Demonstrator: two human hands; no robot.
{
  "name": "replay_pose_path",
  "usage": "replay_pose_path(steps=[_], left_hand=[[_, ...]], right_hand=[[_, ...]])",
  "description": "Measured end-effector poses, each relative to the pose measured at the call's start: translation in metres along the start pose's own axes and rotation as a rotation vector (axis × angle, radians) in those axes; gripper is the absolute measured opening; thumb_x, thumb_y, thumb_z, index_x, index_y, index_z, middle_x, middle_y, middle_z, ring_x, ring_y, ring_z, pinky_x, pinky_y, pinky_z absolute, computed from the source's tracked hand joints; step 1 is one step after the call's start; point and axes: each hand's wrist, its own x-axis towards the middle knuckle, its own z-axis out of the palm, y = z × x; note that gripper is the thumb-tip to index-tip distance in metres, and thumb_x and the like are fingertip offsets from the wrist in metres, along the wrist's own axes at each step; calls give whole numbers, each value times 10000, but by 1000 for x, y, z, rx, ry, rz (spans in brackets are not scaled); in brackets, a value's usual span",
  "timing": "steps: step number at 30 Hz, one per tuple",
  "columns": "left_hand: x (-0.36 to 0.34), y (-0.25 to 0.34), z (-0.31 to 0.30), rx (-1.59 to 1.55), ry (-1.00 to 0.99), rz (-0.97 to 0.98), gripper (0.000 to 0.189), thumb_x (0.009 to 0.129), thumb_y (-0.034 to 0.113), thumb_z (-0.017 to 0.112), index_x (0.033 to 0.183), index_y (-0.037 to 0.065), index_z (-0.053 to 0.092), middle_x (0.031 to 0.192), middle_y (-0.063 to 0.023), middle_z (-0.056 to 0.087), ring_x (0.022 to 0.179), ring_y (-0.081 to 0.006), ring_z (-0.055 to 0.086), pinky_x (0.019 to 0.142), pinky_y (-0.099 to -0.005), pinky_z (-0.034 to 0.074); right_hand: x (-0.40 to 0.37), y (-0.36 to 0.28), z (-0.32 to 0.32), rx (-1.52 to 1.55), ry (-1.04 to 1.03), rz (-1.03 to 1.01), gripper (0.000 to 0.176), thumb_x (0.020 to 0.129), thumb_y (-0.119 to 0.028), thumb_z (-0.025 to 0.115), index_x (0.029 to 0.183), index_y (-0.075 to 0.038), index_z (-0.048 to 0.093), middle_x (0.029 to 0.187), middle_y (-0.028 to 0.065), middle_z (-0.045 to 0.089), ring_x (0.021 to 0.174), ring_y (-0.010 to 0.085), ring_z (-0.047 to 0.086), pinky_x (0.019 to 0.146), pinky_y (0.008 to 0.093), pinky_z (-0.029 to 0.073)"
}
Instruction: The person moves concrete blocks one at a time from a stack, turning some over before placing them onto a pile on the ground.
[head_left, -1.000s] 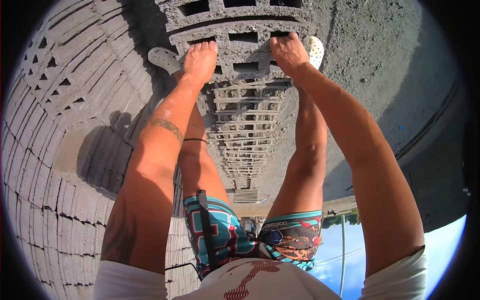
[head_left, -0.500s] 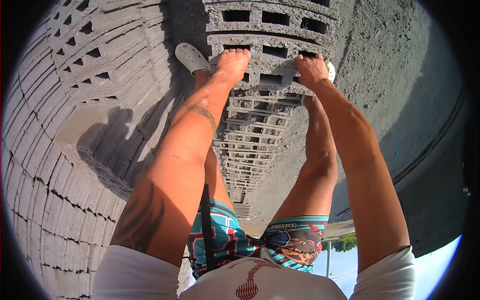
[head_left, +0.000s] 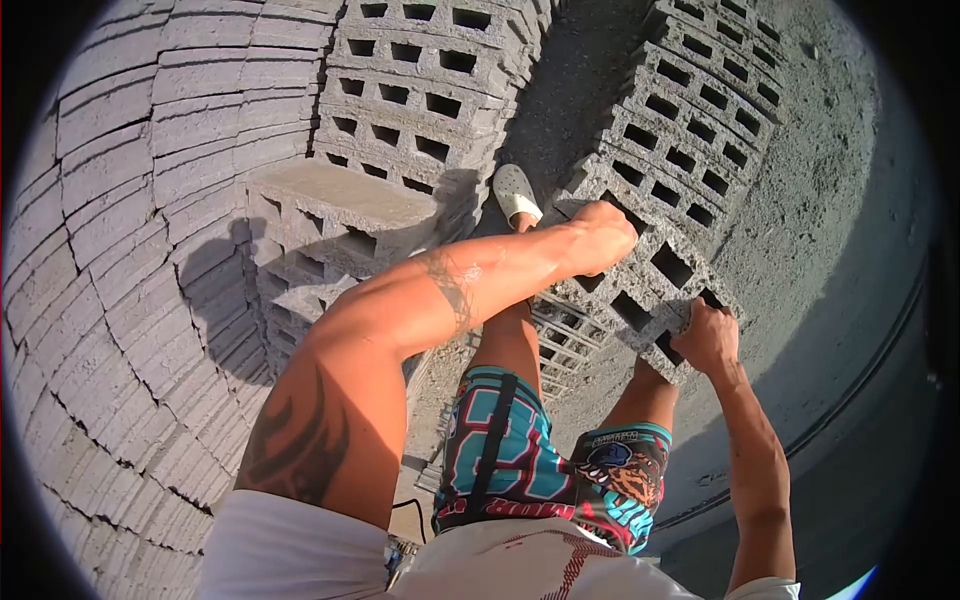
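Left hand (head_left: 603, 240) and right hand (head_left: 711, 338) clench the block (head_left: 651, 288) near opposite ends, its long axis slanting bodyward from left to right, against the row (head_left: 724, 125) just beyond.

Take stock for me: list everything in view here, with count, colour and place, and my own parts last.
Hollow concrete block piece: one or two, grey, between both hands
Hollow-block stacks: two, grey, upper middle and upper right
Flat-topped block: one, tan-grey, beside the upper middle stack
Tightly stacked slab-like blocks: too many to count, grey, left
Gritty ground: grey, right
Perforated clog: one visible, off-white, between the stacks
Patterned shorts: one pair, mainly teal, lower middle
T-shirt: one, white, bottom
Left hand: one, bare, gripping the piece
Right hand: one, bare, gripping its other end
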Motion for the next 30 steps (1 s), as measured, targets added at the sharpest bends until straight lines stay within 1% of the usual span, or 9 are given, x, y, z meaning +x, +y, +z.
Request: replay_pose_path(steps=[3,8,9,11,14,15,17,23,30], left_hand=[[-71,-15,-43,138,224,36,118,593,132,796,705,156,768,711,-33,734,729,-193,729,632,-341,563],[-192,-73,-100,244,443,-14,132,610,83,756,741,96,764,772,-93,747,778,-245,741,666,-368,578],[-215,-92,-108,205,414,-9,235,679,13,697,913,12,683,774,-154,720,795,-325,727,669,-433,571],[-264,-122,-121,263,428,-77,220,693,-9,680,912,5,670,778,-165,711,798,-354,718,680,-453,570],[-314,-186,-108,289,498,-176,318,631,-27,709,939,-13,632,780,-181,688,806,-395,696,668,-480,556],[-331,-203,-105,307,454,-246,299,716,-48,660,1010,6,678,864,-164,718,881,-375,700,715,-467,567],[-368,-234,-95,317,464,-329,330,692,-52,681,1017,1,658,830,-178,694,874,-401,684,703,-485,552],[-438,-329,-30,238,439,-414,301,687,-83,671,974,-4,626,806,-181,664,828,-430,644,671,-497,519],[-436,-355,23,188,682,-369,220,815,-79,592,1016,10,612,887,-191,649,910,-422,631,716,-497,501]], right_hand=[[-26,-61,-65,-53,49,24,418,622,-282,782,897,-19,610,818,189,707,841,362,691,909,409,482],[-19,-162,-134,-97,183,1,406,637,-280,795,890,-32,598,782,164,702,816,344,695,903,412,463],[-9,-183,-144,-99,204,-32,416,651,-290,801,909,-37,593,779,160,704,803,336,696,894,413,458],[13,-226,-165,-154,201,-65,442,685,-324,799,954,-40,594,788,146,716,790,324,701,896,415,464],[54,-289,-183,-198,238,-173,481,711,-387,788,993,-30,631,819,164,732,813,352,710,910,404,490],[68,-309,-187,-213,242,-219,494,716,-400,774,999,-18,639,826,172,732,806,347,717,854,409,530],[84,-353,-201,-239,233,-300,490,732,-387,747,1008,5,650,831,186,731,790,336,730,731,408,578],[137,-461,-192,-228,98,-413,424,744,-381,747,990,-38,703,879,141,742,801,281,734,722,377,589],[158,-483,-155,-212,99,-361,484,735,-419,765,1014,-34,671,869,150,734,817,296,728,783,400,564]])
